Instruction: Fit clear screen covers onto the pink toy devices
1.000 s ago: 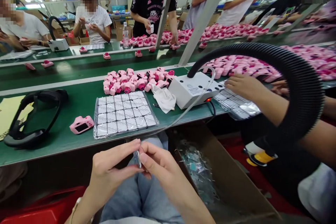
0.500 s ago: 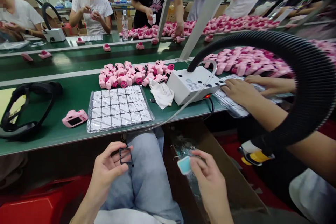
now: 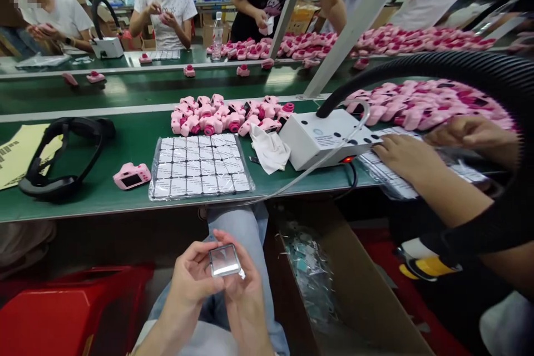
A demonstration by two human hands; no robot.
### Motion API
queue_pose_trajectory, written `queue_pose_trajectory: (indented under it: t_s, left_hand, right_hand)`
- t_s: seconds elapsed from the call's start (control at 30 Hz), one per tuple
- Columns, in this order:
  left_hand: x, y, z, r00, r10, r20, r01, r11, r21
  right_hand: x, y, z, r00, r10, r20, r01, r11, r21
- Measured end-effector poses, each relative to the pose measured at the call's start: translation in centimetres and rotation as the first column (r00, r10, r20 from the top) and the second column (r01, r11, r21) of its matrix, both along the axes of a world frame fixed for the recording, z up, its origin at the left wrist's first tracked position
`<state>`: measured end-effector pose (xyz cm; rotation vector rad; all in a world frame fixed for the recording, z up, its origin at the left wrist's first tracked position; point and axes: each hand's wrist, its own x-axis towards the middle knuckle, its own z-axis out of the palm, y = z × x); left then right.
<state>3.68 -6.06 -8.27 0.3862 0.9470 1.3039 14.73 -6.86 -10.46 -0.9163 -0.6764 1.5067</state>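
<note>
Hands meet over the lap, below the surface's near edge: left hand point(image 3: 192, 278) and right hand point(image 3: 242, 289) both pinch a small square lens panel point(image 3: 225, 260), near the tray of panels point(image 3: 199, 166).

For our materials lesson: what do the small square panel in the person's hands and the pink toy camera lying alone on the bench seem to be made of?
Small square panel: probably glass or clear plastic, glossy, since it mirrors light between both hands. Pink toy camera: seemingly moulded plastic, smooth with a soft sheen and rounded edges, lying on the green bench.
</note>
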Motion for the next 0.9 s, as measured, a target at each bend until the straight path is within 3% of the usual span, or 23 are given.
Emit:
queue_pose_trajectory:
  t_s: [0.1,0.17,0.2,0.23,0.27,0.3,0.37,0.4,0.43,0.5,0.6,0.77,0.9]
  left_hand:
    - [0.0,-0.7,-1.1,0.997,-0.011,-0.078,0.016,0.998,0.067]
    - [-1.1,-0.8,-1.5,0.962,0.005,-0.274,0.046,0.983,0.178]
    - [-2.2,-0.5,-1.5,0.904,0.064,-0.424,0.045,0.969,0.243]
    - [-3.8,0.0,-1.3,0.795,0.169,-0.583,0.028,0.949,0.313]
    - [-5.7,0.7,-0.9,0.625,0.305,-0.718,0.001,0.920,0.392]
    - [-7.9,1.7,-0.3,0.408,0.442,-0.799,-0.016,0.878,0.478]
    - [-12.9,4.2,1.3,0.005,0.654,-0.756,0.019,0.756,0.654]
    - [-15.3,5.6,2.1,-0.110,0.682,-0.723,0.092,0.732,0.675]
    - [-17.5,7.0,2.8,-0.155,0.673,-0.723,0.183,0.739,0.649]
    - [-20.8,9.6,3.9,-0.142,0.578,-0.803,0.328,0.793,0.513]
    - [-22.8,12.3,4.3,-0.097,0.375,-0.922,0.440,0.847,0.298]
    - [-22.8,14.8,4.1,-0.160,0.290,-0.944,0.276,0.931,0.239]
    - [-23.1,15.4,4.0,-0.234,0.244,-0.941,0.091,0.969,0.229]
  right_hand:
    - [-0.6,0.7,0.8,0.996,0.049,-0.070,-0.055,0.995,-0.083]
    - [1.1,1.2,0.0,0.994,-0.007,-0.110,-0.007,0.993,-0.120]
    - [2.8,1.4,-0.9,0.990,-0.072,-0.117,0.056,0.989,-0.135]
    - [4.9,1.6,-2.0,0.981,-0.155,-0.114,0.137,0.978,-0.155]
    - [7.6,1.8,-3.3,0.964,-0.252,-0.091,0.234,0.957,-0.170]
    - [10.6,1.9,-4.7,0.943,-0.327,-0.060,0.310,0.931,-0.194]
    - [17.1,2.0,-7.5,0.880,-0.475,0.021,0.467,0.857,-0.218]
    - [20.2,1.9,-8.6,0.848,-0.526,0.057,0.525,0.822,-0.222]
    - [22.9,1.9,-9.5,0.823,-0.561,0.085,0.565,0.797,-0.211]
    - [26.5,1.8,-10.4,0.764,-0.632,0.130,0.643,0.733,-0.220]
    - [27.6,2.1,-10.3,0.703,-0.707,0.080,0.701,0.670,-0.244]
    - [24.9,4.3,-9.3,0.684,-0.723,-0.099,0.697,0.687,-0.204]
    - [24.7,5.6,-9.3,0.667,-0.727,-0.162,0.706,0.686,-0.175]
